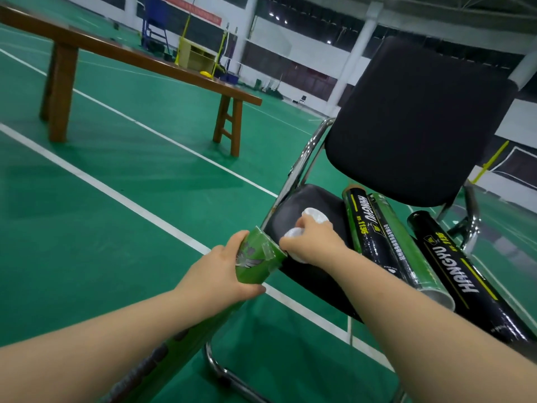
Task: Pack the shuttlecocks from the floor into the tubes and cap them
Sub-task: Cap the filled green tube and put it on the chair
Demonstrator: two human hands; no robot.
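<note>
One green tube (tape-wrapped)

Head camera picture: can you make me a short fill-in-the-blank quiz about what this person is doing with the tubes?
The shuttlecock tube in the left hand is coloured ____.
The right hand pinches a white cap on the seat of a black ____.
A black tube lying on that seat bears the word ____.
Missing words: green; chair; HANGYU.
</note>
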